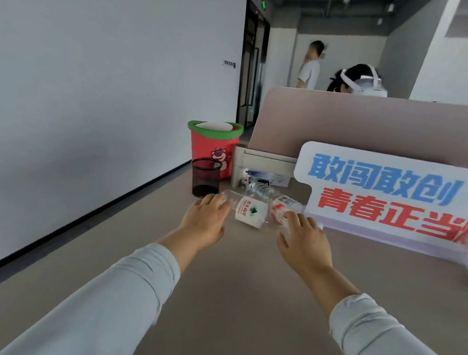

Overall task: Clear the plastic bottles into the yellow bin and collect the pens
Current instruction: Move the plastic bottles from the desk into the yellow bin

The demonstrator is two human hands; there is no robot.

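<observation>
Beige desk top runs forward from the person, with a white wall on the left side and a pink partition behind the far edge.

Both arms in grey sleeves are stretched forward. The left hand is relaxed, back upward, and its fingers touch the narrow end of a white-label bottle. This bottle lies on its side just in front of the left hand, between the two hands. The fingers are not closed round it.

The right hand lies back upward too, the thumb spread out to the left. Its fingertips rest on a red-label bottle, which lies on its side directly beyond them and touches the white-label bottle. Whether the right hand is grasping it, I cannot tell.

A third clear bottle lies a little beyond both hands. A black mesh pen cup stands upright just beyond the left hand. Behind the cup stands a red bin with a green rim. Beyond and to the right of the right hand stands a white sign with blue and red characters.
</observation>
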